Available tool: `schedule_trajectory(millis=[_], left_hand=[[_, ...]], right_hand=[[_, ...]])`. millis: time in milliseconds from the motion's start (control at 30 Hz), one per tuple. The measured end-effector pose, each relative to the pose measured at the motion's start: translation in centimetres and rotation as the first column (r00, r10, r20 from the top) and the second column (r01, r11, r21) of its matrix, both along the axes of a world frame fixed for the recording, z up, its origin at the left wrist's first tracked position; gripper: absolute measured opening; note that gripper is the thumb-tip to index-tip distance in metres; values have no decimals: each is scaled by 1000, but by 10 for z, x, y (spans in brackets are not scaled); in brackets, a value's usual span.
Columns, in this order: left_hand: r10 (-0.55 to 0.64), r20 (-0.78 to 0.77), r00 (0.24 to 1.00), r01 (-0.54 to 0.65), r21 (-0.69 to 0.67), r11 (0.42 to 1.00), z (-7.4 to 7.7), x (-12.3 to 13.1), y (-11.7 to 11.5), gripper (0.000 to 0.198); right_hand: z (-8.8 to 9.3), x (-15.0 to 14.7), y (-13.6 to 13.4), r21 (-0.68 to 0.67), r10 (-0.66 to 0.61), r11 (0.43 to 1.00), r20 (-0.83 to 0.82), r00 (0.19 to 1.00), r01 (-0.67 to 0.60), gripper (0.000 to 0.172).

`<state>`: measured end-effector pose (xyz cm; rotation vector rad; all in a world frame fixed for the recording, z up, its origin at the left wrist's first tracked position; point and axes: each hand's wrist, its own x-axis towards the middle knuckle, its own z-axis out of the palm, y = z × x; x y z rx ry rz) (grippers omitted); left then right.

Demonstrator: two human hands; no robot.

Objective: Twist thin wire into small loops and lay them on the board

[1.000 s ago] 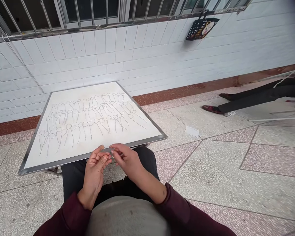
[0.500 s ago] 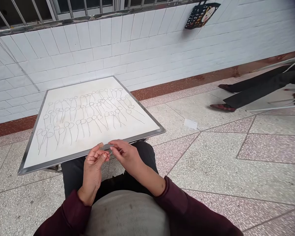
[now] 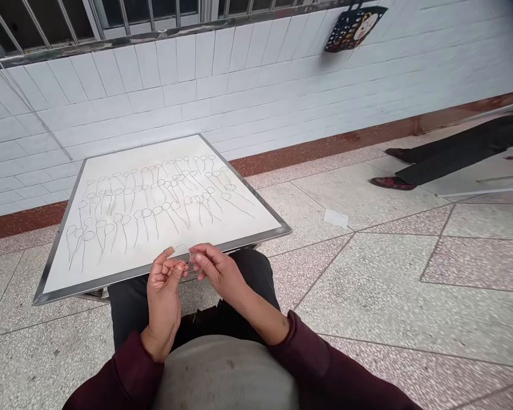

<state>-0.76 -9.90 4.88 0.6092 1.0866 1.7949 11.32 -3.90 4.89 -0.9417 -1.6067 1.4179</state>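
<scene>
Both hands meet over my lap, just in front of the board's near edge. Between them is a thin wire loop [image 3: 190,257], pale and hard to see against the board. My left hand [image 3: 164,302] pinches it between thumb and fingers; the index finger, with a tan wrap on its tip, stands raised. My right hand [image 3: 222,273] closes its thumb and index finger on the loop's right side. On the white board [image 3: 239,228] lie several looped wires [image 3: 89,234] with long tails, laid out in rows.
A metal frame [image 3: 269,234] edges the board, which stands by a white tiled wall [image 3: 256,97]. A dark patterned bag [image 3: 352,28] hangs on the wall. To the right, another person's legs [image 3: 452,148] stretch across the floor near a white paper [image 3: 336,218].
The loop between my hands shows wider and rounder now. My left index finger has lifted away from my right fingertips. The whole view has shifted slightly.
</scene>
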Motion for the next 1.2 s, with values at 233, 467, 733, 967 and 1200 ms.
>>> schedule_trajectory(millis=[233,467,733,967,1200], left_hand=[[122,65,990,-120,-32,992,7,-10,5,42],[122,19,992,-123,17,992,2,-16,5,42],[125,-45,991,-124,11,992,6,-17,2,47],[167,-50,985,-165,38,986,2,-21,5,47],[193,-24,981,-192,53,980,4,-29,6,47]], right_hand=[[-17,-12,-18,5,225,974,4,974,-225,19],[-21,-16,-20,292,108,944,160,981,-152,19],[-24,-10,-17,696,-128,690,391,912,-202,25],[-27,-10,-16,753,-181,617,418,890,-229,24],[-31,-10,-17,721,-129,645,428,895,-252,21]])
